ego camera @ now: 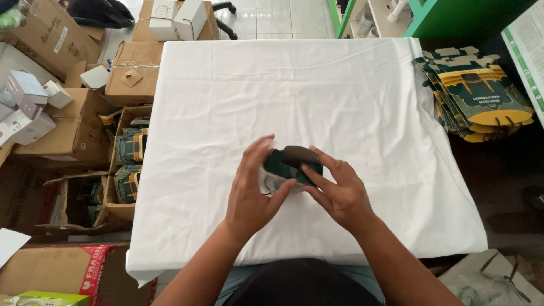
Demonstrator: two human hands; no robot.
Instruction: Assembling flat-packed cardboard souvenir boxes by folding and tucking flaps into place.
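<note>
Left hand (248, 190) and right hand (336, 190) both pinching a small dark green box (290, 165), flap raised, near the front edge of the white-covered table (351, 96); stack of flat cartons (479, 96) beyond its right edge

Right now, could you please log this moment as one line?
left hand: holds small green box | right hand: on box | surface: white cloth

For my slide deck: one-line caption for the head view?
Both hands, left hand and right hand, fold a small dark-green carton over a white-clothed table.
</note>
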